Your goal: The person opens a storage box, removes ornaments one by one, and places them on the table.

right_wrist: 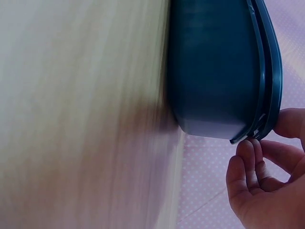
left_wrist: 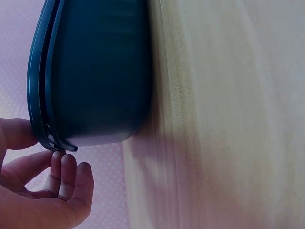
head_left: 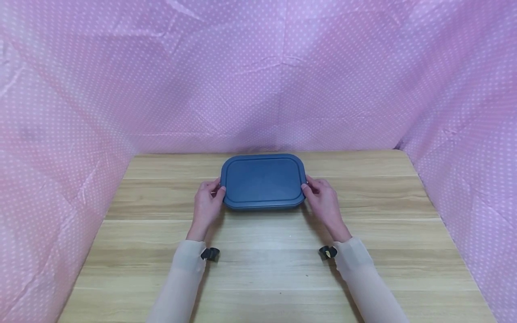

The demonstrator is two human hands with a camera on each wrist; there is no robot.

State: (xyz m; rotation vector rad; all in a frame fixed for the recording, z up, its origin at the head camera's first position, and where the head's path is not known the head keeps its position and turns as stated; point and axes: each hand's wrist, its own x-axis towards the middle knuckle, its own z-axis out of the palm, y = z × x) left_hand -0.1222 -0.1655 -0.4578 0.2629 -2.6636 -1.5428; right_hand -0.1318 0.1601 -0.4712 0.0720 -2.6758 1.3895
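A dark blue rectangular lidded box (head_left: 263, 181) with rounded corners sits near the back of the wooden table, its lid on top. At its left end my left hand (head_left: 207, 204) pinches the rim, thumb on the lid and curled fingers below the edge. My right hand (head_left: 323, 201) grips the opposite end in the same way. Both wrist views show the box's deep side wall (left_wrist: 102, 71) standing at the tabletop, with fingertips (right_wrist: 245, 148) right under the rim latch. What the box contains is hidden.
The light wood table (head_left: 262, 264) reaches forward from the box. Pink dotted cloth (head_left: 258, 80) hangs behind the table and along both sides. Dark wrist-worn pieces (head_left: 210, 254) sit at both sleeve cuffs.
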